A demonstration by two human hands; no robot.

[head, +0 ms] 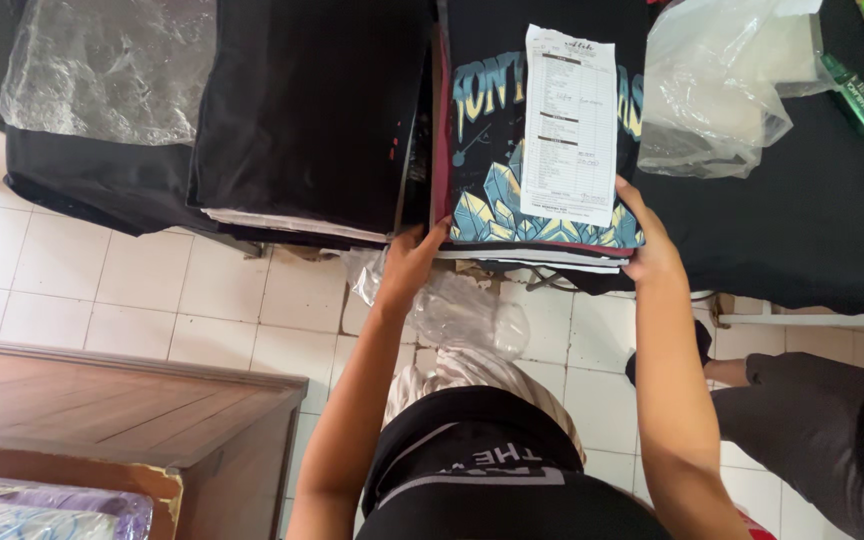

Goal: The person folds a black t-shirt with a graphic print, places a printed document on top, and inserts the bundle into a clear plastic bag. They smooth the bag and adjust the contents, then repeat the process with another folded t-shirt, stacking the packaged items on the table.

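White square floor tiles [152,290] with grey joints are covering the ground and are reflecting soft daylight. A work table under a black cloth [812,220] is running along the top edge. At the lower left corner, a brown wooden cabinet [122,410] is standing on the tiles. Its top is showing clear grain, and its near edge is looking worn.

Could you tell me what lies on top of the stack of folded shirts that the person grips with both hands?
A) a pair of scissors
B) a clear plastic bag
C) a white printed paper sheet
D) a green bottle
C: a white printed paper sheet lies flat on the top printed shirt of the stack of folded shirts, which the left hand and right hand grip at its sides.
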